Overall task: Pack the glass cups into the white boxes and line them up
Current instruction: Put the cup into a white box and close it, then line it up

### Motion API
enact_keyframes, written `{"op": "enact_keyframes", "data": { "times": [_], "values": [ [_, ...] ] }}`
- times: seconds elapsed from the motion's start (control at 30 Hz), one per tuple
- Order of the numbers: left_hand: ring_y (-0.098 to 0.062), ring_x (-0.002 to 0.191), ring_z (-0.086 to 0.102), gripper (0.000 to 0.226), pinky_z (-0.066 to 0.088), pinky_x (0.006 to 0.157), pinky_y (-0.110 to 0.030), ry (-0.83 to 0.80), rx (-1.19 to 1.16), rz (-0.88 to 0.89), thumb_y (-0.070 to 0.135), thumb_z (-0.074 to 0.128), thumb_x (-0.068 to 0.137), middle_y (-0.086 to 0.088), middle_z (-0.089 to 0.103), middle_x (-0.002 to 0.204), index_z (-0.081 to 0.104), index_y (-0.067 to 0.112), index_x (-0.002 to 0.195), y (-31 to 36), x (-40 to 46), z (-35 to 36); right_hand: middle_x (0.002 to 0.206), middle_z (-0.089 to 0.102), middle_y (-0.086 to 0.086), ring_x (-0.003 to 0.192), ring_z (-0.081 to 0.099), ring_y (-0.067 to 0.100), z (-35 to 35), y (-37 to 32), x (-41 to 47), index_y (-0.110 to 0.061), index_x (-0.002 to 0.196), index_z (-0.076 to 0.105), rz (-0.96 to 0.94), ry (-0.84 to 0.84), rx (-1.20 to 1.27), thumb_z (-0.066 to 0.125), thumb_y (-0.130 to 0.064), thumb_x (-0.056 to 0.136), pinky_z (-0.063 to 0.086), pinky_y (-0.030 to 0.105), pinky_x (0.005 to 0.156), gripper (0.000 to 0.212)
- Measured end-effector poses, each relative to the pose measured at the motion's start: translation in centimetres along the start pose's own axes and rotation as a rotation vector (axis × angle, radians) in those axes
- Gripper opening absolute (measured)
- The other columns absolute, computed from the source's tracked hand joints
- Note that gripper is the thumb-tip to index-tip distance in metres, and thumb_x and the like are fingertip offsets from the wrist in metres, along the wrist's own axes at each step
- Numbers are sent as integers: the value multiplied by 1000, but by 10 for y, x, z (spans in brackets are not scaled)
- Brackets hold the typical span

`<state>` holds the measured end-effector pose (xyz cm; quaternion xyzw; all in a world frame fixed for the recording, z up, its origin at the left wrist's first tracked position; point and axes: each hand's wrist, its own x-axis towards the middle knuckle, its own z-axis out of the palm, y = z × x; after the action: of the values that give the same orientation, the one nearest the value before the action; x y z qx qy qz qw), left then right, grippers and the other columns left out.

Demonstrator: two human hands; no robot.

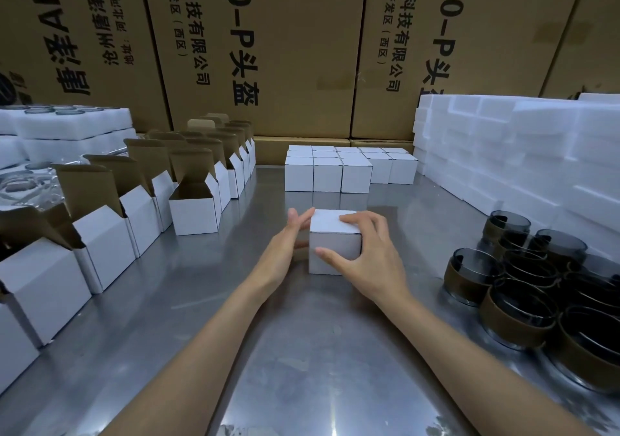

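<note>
Closed white box (334,241) mid-worktop (302,351): right hand (365,258) grips its top and front, left hand (285,251) flat against its left side.

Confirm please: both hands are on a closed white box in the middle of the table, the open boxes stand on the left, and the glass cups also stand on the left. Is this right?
One detail is wrong. The glass cups stand on the right, not the left. The head view shows it. The rest holds: the left hand and right hand are on the closed box in the middle of the table, and the open boxes stand on the left.
</note>
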<state>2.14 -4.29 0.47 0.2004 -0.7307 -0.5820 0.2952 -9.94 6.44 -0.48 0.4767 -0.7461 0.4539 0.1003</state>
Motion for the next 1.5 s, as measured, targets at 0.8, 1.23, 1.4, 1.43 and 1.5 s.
{"op": "enact_keyframes", "data": {
  "times": [0.8, 1.23, 1.4, 1.43, 1.5],
  "values": [
    [-17, 142, 24, 56, 22, 111, -30, 305, 124, -39, 21, 53, 96, -2, 23, 155, 31, 17, 148, -46, 165, -39, 154, 11, 20, 126, 25, 39, 47, 121, 160, -33, 142, 32, 554, 325, -317, 44, -40, 98, 38, 45, 96, 47],
    [-16, 107, 58, 37, 43, 83, -27, 274, 95, 17, 0, 57, 88, 0, 60, 122, 50, 25, 115, -61, 230, -47, 153, 28, 6, 131, 36, 34, 63, 158, 221, -29, 149, 24, 560, 302, -127, 52, -43, 94, 35, 45, 100, 63],
    [-8, 93, 60, 36, 45, 70, -17, 290, 56, 41, -1, 57, 86, 4, 62, 111, 51, 24, 112, -62, 232, -46, 147, 34, 6, 129, 39, 34, 66, 163, 230, -29, 146, 27, 566, 329, -107, 59, -48, 89, 39, 45, 94, 68],
    [-10, 94, 61, 36, 46, 72, -19, 293, 52, 43, -1, 57, 86, 4, 62, 110, 51, 24, 111, -62, 232, -46, 145, 36, 7, 127, 40, 35, 66, 164, 232, -30, 145, 28, 570, 330, -108, 60, -49, 88, 39, 44, 91, 68],
    [-14, 99, 60, 36, 45, 78, -24, 294, 45, 47, -1, 58, 86, 3, 61, 112, 50, 24, 111, -63, 233, -46, 141, 37, 7, 125, 41, 34, 67, 166, 234, -32, 143, 31, 576, 334, -100, 61, -50, 86, 40, 43, 89, 67]
  ]
}}
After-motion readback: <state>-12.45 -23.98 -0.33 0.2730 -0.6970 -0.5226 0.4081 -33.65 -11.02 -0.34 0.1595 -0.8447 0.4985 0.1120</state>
